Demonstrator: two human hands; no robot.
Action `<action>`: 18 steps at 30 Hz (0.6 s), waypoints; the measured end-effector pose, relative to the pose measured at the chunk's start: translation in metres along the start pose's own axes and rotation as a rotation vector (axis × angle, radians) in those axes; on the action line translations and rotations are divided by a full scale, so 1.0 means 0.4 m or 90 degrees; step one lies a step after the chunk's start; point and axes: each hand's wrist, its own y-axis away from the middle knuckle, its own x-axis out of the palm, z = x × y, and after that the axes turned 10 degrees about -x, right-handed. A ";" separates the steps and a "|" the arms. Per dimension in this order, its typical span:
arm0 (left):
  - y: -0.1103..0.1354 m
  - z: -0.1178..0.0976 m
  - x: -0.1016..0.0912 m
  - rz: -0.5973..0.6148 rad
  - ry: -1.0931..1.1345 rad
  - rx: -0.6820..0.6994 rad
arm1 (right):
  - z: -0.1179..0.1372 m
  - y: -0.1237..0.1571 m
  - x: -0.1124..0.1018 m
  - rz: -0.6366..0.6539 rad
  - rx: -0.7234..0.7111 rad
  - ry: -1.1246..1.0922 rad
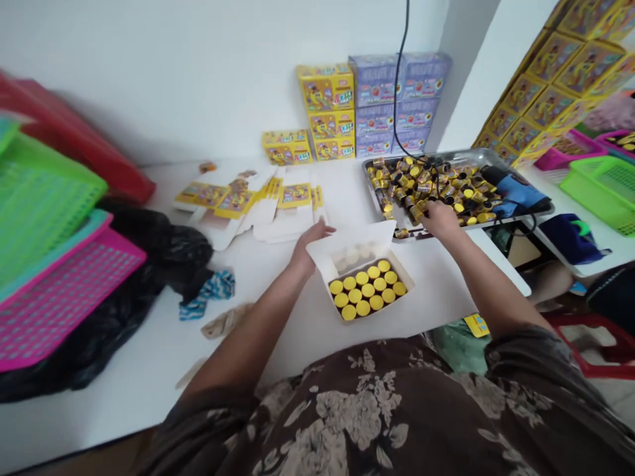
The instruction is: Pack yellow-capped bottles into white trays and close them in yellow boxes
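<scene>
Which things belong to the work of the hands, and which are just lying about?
Work: left hand, open white box, yellow-capped tubes, right hand, metal tray, loose tubes, flat box blanks.
Lying about: green basket, pink basket, black plastic bag, blue cloth.

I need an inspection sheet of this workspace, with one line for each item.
Surface: white table against a white wall.
Job's things: open box holds yellow-capped tubes in rows; metal tray holds loose tubes.
Clutter: flat box blanks, black bag, blue cloth, stacked baskets.
Hands: left hand open at the box lid; right hand at the tray's front edge.
Cables: black cable hangs down over the tray, near a blue power tool.
Surroundings: stacked yellow boxes and purple boxes by the wall.
</scene>
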 end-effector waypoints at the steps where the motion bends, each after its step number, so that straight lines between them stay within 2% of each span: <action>1: -0.042 -0.031 0.019 0.006 -0.047 0.026 | 0.012 -0.015 0.002 0.008 -0.009 0.010; 3: -0.122 -0.085 0.077 0.039 -0.175 0.104 | 0.032 -0.042 0.007 0.041 -0.025 0.021; 4: -0.159 -0.106 0.114 0.059 -0.289 0.179 | 0.039 -0.053 0.010 0.060 -0.031 0.019; 6: -0.223 -0.135 0.191 0.103 -0.535 0.339 | 0.046 -0.067 0.016 0.086 -0.044 0.001; 8: -0.275 -0.150 0.262 0.148 -0.692 0.430 | 0.046 -0.074 0.022 0.094 -0.061 -0.017; 12: -0.347 -0.171 0.354 0.226 -0.838 0.445 | 0.047 -0.082 0.029 0.110 -0.082 -0.038; 15: -0.379 -0.184 0.392 0.265 -0.927 0.427 | 0.055 -0.089 0.030 0.121 -0.091 -0.045; 18: -0.385 -0.188 0.422 0.289 -0.959 0.416 | 0.056 -0.089 0.034 0.104 -0.102 -0.053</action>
